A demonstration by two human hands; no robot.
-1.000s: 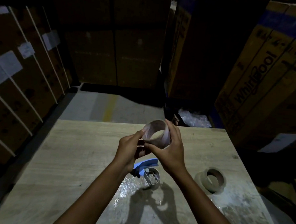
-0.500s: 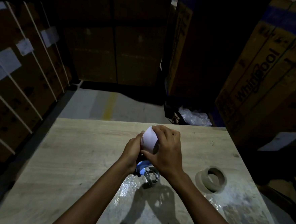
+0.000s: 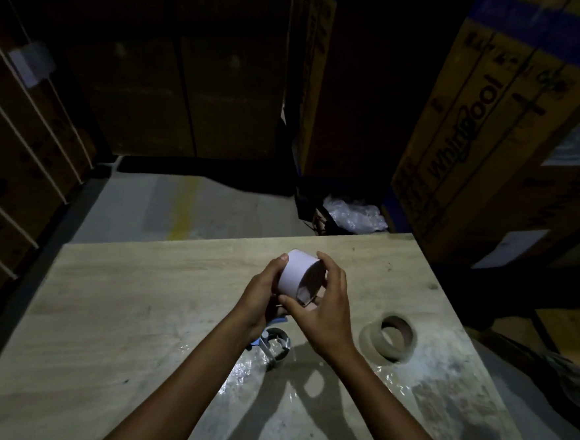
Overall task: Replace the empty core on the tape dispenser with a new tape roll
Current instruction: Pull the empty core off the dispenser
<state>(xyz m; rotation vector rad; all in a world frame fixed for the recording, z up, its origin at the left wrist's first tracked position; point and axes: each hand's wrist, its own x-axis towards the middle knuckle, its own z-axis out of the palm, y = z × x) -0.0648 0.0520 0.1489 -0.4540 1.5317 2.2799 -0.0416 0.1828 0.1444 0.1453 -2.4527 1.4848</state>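
Observation:
A pale, thin-walled ring (image 3: pixel 296 275), which looks like the bare core, is up in the air over the wooden table (image 3: pixel 139 295). My left hand (image 3: pixel 259 300) grips its left side. My right hand (image 3: pixel 326 311) curls round its right rim, thumb underneath. The ring's open end faces right. Just below my hands, the tape dispenser (image 3: pixel 274 344) shows a blue handle and a metal hoop; whether my left hand touches it is hidden. A thicker brown tape roll (image 3: pixel 372 342) lies flat on the table to the right.
Clear plastic film (image 3: pixel 247 371) lies crumpled on the table under the dispenser. Tall cardboard boxes (image 3: pixel 476 130) stand close on the right and at the back, strapped cartons on the left. A plastic bag (image 3: pixel 354 215) lies on the floor beyond the table.
The ring has turned from open end towards me to side-on, and both hands have kept hold of it while dropping slightly towards the dispenser.

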